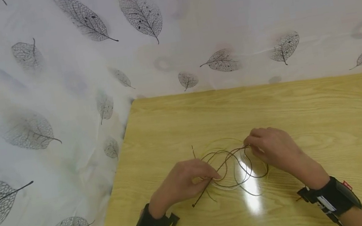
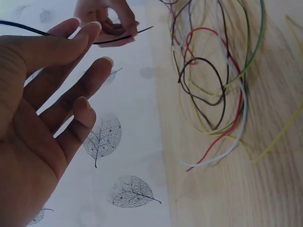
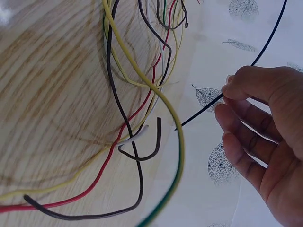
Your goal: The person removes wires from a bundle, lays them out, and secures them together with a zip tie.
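A straight black wire (image 3: 199, 112) stretches between my two hands above the table. My left hand (image 1: 187, 180) pinches it between thumb and fingertips, with the other fingers loosely spread in the left wrist view. Near the wire's other end, my right hand (image 1: 276, 149) pinches it too, and a short tip pokes out past the fingers. Under the hands lies a loose tangle of thin wires: a red wire (image 3: 47, 205), a white wire (image 2: 203, 163), a yellow-green wire (image 3: 170, 106) and several dark ones in loops.
The tangle rests on a wood-grain table (image 1: 344, 123). A pale sheet with a leaf print (image 1: 241, 22) rises behind the table and along its left side. Each wrist wears a black strap (image 1: 337, 195) with a small camera.
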A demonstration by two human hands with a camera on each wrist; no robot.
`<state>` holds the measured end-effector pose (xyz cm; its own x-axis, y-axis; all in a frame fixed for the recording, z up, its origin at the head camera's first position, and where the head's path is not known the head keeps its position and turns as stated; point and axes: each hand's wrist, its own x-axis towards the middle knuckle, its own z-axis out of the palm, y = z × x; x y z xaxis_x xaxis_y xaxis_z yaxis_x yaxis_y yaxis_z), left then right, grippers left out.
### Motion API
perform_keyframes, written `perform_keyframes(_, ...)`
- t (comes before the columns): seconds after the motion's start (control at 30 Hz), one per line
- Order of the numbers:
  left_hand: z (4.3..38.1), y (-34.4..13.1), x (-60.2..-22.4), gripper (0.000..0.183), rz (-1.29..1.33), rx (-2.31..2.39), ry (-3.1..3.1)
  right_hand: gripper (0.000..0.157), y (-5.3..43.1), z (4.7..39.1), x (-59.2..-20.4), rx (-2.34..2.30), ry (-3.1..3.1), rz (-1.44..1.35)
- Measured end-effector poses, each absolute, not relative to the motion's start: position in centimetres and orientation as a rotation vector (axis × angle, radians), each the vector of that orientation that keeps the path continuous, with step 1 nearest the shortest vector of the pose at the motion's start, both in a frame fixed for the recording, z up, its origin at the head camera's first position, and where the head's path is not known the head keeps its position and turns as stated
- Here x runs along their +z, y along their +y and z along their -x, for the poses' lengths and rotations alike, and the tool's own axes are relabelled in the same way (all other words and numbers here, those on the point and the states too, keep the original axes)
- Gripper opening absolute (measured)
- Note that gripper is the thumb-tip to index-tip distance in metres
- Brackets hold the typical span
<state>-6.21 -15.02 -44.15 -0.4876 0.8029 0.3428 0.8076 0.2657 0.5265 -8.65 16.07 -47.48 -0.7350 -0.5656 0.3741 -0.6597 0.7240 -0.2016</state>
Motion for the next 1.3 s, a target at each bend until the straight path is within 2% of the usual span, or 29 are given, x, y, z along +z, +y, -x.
perform_keyframes(0.3,6.5,-15.0,-43.8,0.019,1.559,-1.193,-2.402,0.021,15.9,8.4,-47.8,0.526,-2.627,-0.995)
perform_keyframes(0.6,6.8,-15.8,-41.7,0.021,1.345,-1.558,-2.212,0.02,16.1,7.6,-47.9,0.53,-2.532,-1.051)
perform_keyframes(0.7,6.9,-15.9,-40.5,0.022,1.378,-1.676,-2.148,0.02,15.8,7.1,-47.6,0.579,-2.474,-1.135)
perform_keyframes(0.87,6.9,-15.7,-39.1,0.021,1.467,-1.821,-2.139,0.012,14.2,5.7,-47.4,0.64,-2.392,-1.32)
perform_keyframes(1.3,7.0,-15.2,-39.4,0.013,1.563,-1.83,-2.395,0.008,11.7,2.9,-48.7,0.706,-2.121,-1.533)
